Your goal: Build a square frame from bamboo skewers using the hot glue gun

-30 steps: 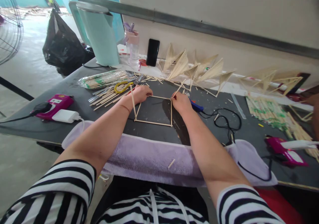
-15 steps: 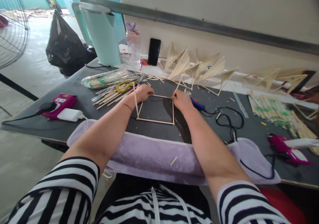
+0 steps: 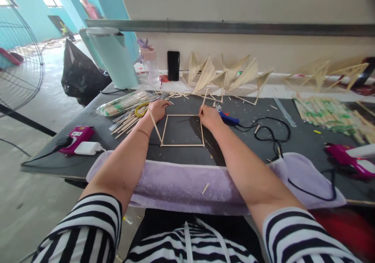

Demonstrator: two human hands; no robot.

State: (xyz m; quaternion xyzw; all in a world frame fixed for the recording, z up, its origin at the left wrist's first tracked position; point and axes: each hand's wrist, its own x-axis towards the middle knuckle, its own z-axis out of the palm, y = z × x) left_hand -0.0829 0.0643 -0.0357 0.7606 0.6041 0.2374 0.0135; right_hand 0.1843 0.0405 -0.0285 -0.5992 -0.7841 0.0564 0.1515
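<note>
A square frame of thin wooden sticks [image 3: 182,145] lies on the dark tabletop, with one stick [image 3: 155,125] slanting up from its near left corner. At the far right corner, my right hand [image 3: 210,117] is closed in a pinch on an upright wooden stick [image 3: 204,99]. My left hand [image 3: 158,110] is just beyond the far left corner, apart from the frame, its fingers reaching toward loose short sticks [image 3: 177,95]. Its forearm passes behind the slanting stick. Yellow-handled scissors [image 3: 141,109] lie beside that wrist, partly hidden.
Bundled sticks [image 3: 125,103] lie at the left, near a magenta power strip [image 3: 76,138] and a pale green jug [image 3: 113,58]. A blue-handled tool [image 3: 230,119] with a black cord is right of my hand. Finished stick shapes [image 3: 225,75] stand along the wall. A purple cloth [image 3: 187,181] covers the near edge.
My left hand has moved left, off the frame's far left corner. My right hand stays at the far right corner with the upright stick. The camera view has shifted a little.
</note>
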